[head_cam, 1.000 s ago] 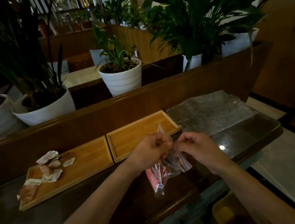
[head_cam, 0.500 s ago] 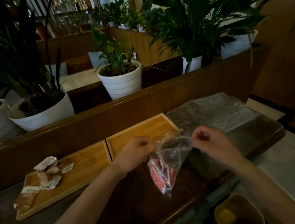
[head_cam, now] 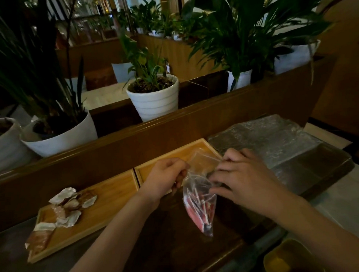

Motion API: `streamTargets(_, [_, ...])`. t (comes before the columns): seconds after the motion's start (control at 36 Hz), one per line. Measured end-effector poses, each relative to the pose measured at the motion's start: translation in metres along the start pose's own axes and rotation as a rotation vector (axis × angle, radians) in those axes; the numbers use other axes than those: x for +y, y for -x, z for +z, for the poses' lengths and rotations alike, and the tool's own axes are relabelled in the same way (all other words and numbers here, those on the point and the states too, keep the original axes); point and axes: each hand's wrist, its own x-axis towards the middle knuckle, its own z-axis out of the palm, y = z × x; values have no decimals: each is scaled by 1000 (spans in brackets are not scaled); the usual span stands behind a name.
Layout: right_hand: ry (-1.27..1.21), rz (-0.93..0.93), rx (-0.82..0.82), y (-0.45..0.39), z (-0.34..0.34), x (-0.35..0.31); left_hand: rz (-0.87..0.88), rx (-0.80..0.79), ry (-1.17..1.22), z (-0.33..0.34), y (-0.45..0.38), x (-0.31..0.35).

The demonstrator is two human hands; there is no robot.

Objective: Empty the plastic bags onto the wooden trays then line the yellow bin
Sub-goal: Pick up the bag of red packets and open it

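A clear plastic bag (head_cam: 199, 198) with red packets inside hangs in front of me over the dark counter. My left hand (head_cam: 166, 178) pinches the left side of its mouth. My right hand (head_cam: 241, 178) has its fingers at the bag's right side, reaching into the opening. Behind the hands lies the right wooden tray (head_cam: 155, 166), bare. The left wooden tray (head_cam: 107, 202) carries several white and brown wrapped packets (head_cam: 64, 210) at its left end. The yellow bin (head_cam: 287, 260) stands on the floor at the lower right, partly behind my right forearm.
A crinkled clear plastic sheet (head_cam: 265, 140) lies flat on the counter right of the trays. A raised wooden ledge (head_cam: 174, 128) runs behind the trays, with white plant pots (head_cam: 155, 100) beyond it. The counter's front edge drops to the floor at the right.
My right hand has come back in from the right to the bag's mouth, and its fingers now reach into the opening. The left hand keeps its pinch.
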Motion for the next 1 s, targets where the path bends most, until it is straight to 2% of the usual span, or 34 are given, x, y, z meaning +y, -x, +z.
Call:
streamTargets(0.11, [-184, 43, 17, -5, -6, -6, 29, 73, 1, -1, 0, -3])
streamTargets(0.19, [-308, 65, -29, -12, -13, -12, 68, 113, 1, -2, 2, -9])
streamTargets(0.25, [-299, 72, -65, -17, -16, -15, 109, 132, 2, -2, 5, -12])
streamTargets(0.36, [-246, 79, -18, -26, -18, -17, 189, 128, -16, -1, 12, -22])
streamTargets(0.58, [-334, 191, 22, -46, -17, -25, 128, 21, 6, -9, 39, -61])
streamTargets(0.69, [-428, 276, 55, -54, -15, -27, 62, -30, -74, -15, 47, -81])
streamTargets(0.81, [-533, 321, 115, -64, -14, -29, 3, -78, -255, -19, 50, -100])
streamTargets(0.89, [-607, 338, 151, -70, -17, -33, 0, -35, -343, -19, 48, -107])
streamTargets(1.0, [-716, 366, 175, -76, -23, -38, -17, 75, -223, -18, 45, -113])
